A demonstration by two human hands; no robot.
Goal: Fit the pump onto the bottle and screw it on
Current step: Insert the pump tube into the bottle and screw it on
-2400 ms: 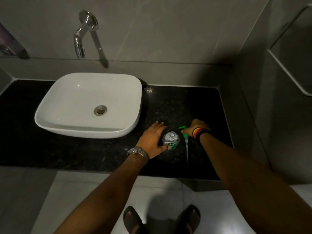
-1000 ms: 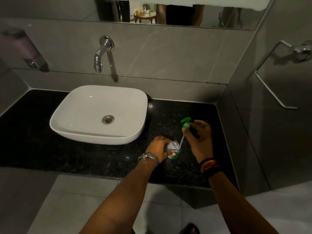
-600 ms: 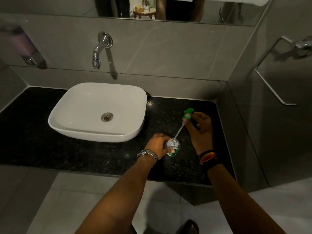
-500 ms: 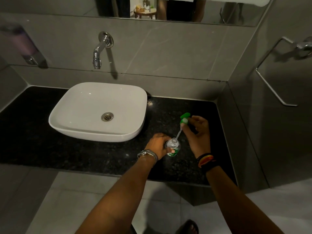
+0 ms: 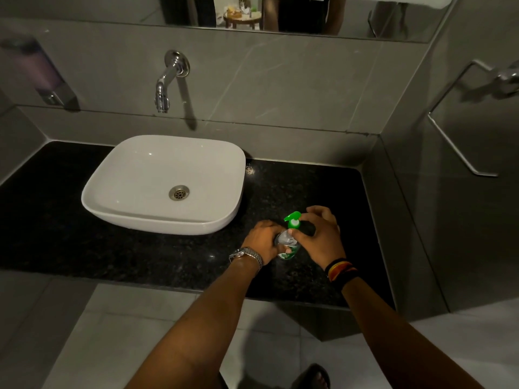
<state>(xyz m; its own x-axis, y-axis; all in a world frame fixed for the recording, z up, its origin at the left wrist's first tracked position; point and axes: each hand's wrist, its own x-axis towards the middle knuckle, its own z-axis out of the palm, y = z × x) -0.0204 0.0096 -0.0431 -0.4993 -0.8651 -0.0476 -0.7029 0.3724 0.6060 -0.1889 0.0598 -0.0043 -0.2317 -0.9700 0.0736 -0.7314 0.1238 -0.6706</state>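
A small clear bottle (image 5: pixel 286 242) with a green label stands on the black stone counter (image 5: pixel 309 192), right of the basin. My left hand (image 5: pixel 262 240) wraps around its left side and holds it. The green pump (image 5: pixel 293 220) sits on top of the bottle's neck, its spout pointing up and left; the tube is out of sight inside the bottle. My right hand (image 5: pixel 323 237) grips the pump's collar from the right with thumb and fingers.
A white vessel basin (image 5: pixel 165 209) stands on the counter to the left, under a chrome wall tap (image 5: pixel 165 82). A grey wall (image 5: pixel 407 220) bounds the counter on the right and carries a metal towel rail (image 5: pixel 455 147). The counter's front edge lies just below my wrists.
My right hand has lowered the pump, sliding its tube down into the bottle until the green head rests on the neck. My left hand has kept hold of the bottle.
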